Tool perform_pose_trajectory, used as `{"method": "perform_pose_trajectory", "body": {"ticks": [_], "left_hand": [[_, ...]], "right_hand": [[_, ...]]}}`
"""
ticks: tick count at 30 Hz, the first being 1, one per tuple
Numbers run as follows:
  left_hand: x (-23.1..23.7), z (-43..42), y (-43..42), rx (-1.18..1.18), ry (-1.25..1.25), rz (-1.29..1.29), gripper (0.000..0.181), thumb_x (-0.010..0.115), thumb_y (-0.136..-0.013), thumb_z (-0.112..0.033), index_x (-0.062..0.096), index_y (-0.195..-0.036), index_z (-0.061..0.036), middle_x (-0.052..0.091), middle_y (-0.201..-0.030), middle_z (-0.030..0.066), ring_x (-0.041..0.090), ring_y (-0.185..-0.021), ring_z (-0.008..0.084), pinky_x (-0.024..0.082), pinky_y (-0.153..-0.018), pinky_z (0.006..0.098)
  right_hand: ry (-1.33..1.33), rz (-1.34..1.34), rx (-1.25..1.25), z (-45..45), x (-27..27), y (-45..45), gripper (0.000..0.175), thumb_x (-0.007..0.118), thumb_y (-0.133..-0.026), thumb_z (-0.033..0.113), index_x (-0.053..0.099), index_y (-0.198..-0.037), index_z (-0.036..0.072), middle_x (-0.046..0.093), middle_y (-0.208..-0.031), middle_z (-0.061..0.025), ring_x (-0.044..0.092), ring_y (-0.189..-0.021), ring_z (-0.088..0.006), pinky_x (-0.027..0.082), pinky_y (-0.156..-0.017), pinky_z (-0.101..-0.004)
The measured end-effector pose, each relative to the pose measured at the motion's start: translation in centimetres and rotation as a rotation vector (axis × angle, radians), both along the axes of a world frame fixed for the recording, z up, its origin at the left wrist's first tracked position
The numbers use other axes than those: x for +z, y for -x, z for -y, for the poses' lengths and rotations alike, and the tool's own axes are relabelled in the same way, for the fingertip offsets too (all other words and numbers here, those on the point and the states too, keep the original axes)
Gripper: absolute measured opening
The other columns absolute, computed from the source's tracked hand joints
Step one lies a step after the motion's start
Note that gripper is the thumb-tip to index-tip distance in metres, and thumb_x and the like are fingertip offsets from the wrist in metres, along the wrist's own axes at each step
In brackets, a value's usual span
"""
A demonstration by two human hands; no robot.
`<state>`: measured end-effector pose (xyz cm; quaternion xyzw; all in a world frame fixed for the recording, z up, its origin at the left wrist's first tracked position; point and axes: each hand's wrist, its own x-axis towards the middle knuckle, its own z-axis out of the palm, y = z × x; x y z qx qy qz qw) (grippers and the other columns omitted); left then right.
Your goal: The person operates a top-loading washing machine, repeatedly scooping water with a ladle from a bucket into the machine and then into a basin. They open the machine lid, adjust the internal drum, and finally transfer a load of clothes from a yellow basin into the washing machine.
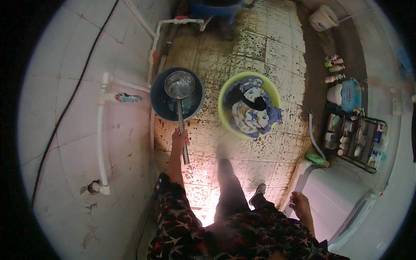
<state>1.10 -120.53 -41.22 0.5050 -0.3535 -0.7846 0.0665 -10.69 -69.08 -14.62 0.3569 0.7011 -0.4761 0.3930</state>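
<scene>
My left hand grips the long metal handle of a dipper. The dipper's round bowl sits over a dark bucket, inside its rim as seen from above; whether it touches the bucket's contents I cannot tell. To the right, a yellow-green plastic basin on the floor holds a heap of patterned, blue-grey and black cloth. My right hand hangs at my right side with loosely bent fingers, and nothing shows in it. It is nearest a white appliance, possibly a washing machine.
A tap on white pipes juts from the left wall towards the bucket. A blue tub stands ahead. Along the right are several bottles, a blue basket, a dark rack and a green bottle. The tiled floor looks wet.
</scene>
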Motion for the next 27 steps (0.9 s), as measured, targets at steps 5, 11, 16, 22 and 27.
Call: {"method": "perform_pose_trajectory", "body": {"ticks": [5, 11, 16, 22, 27], "left_hand": [[10.6, -3.6, -1.1, -0.242, 0.192, 0.136, 0.022, 0.050, -0.088, -0.010, 0.049, -0.109, -0.0041, 0.042, -0.060, -0.0014, 0.038, -0.044, 0.0072, 0.034, -0.039, 0.0255], [22.3, -9.2, 0.9, -0.409, 0.302, -0.013, 0.027, 0.046, -0.083, -0.003, 0.045, -0.110, -0.0065, 0.038, -0.059, -0.0029, 0.037, -0.045, 0.0058, 0.032, -0.037, 0.0225], [29.4, -16.6, 5.5, -0.741, 0.278, -0.148, 0.020, 0.049, -0.087, -0.010, 0.043, -0.106, -0.0064, 0.038, -0.057, -0.0009, 0.035, -0.042, 0.0071, 0.032, -0.035, 0.0230], [37.3, -31.4, 11.8, -1.040, 0.348, -0.256, 0.022, 0.048, -0.089, -0.012, 0.044, -0.109, -0.0051, 0.037, -0.058, -0.0003, 0.033, -0.040, 0.0065, 0.031, -0.033, 0.0229], [43.2, -47.1, 16.5, -1.372, 0.205, -0.405, 0.044, 0.056, -0.087, -0.020, 0.040, -0.124, -0.0038, 0.040, -0.063, -0.0001, 0.035, -0.040, 0.0061, 0.031, -0.032, 0.0229]], "right_hand": [[0.113, -0.078, -0.019, 0.0, -0.7, 1.1, 0.027, 0.054, -0.088, 0.032, 0.056, -0.098, 0.007, 0.055, -0.077, 0.0002, 0.052, -0.066, -0.0106, 0.044, -0.056, -0.0262], [0.291, -0.105, -0.127, -3.7, -2.7, -0.5, 0.029, 0.055, -0.088, 0.032, 0.059, -0.100, 0.006, 0.057, -0.080, -0.0026, 0.054, -0.069, -0.0119, 0.046, -0.056, -0.0253], [0.265, -0.296, -0.239, -10.8, -4.2, -3.6, 0.024, 0.056, -0.085, 0.028, 0.061, -0.097, 0.008, 0.060, -0.084, -0.0042, 0.055, -0.070, -0.0139, 0.046, -0.056, -0.0263], [0.162, -0.579, -0.465, -24.7, -2.7, -6.7, 0.023, 0.055, -0.082, 0.025, 0.062, -0.091, 0.005, 0.063, -0.079, -0.0053, 0.057, -0.064, -0.0148, 0.045, -0.052, -0.0280], [-0.115, -1.013, -0.681, -39.7, 3.7, -10.7, 0.028, 0.052, -0.090, 0.028, 0.060, -0.095, 0.003, 0.059, -0.075, -0.0031, 0.052, -0.066, -0.0085, 0.043, -0.058, -0.0222]]}}
